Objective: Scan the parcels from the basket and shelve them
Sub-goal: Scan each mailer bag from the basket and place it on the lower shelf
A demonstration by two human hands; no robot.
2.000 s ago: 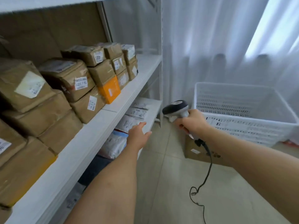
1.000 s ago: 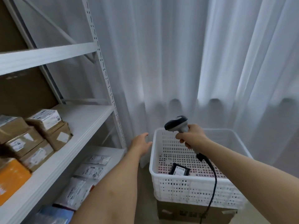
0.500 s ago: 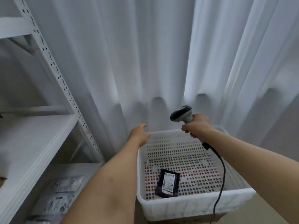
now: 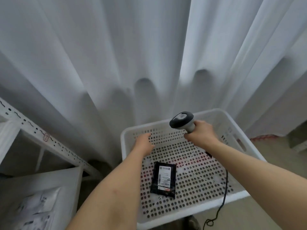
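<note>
A white perforated basket (image 4: 196,209) stands in front of me. One flat black parcel (image 4: 163,179) with a white label lies on its floor. My left hand (image 4: 144,144) hovers over the basket's left side, above the parcel, fingers relaxed and holding nothing. My right hand (image 4: 200,134) grips the handle of a grey and black barcode scanner (image 4: 181,121) above the far part of the basket. The scanner's black cable (image 4: 222,203) hangs over the basket's right front rim to the floor.
A white metal shelf frame (image 4: 43,140) stands at the left, with pale bagged parcels (image 4: 36,209) on its low shelf. White curtains (image 4: 132,55) hang close behind the basket. Bare floor lies to the right.
My view has swung right and down from the shelves to the basket. Both hands now reach over it, the left one lower toward the parcel; the scanner stays in my right hand.
</note>
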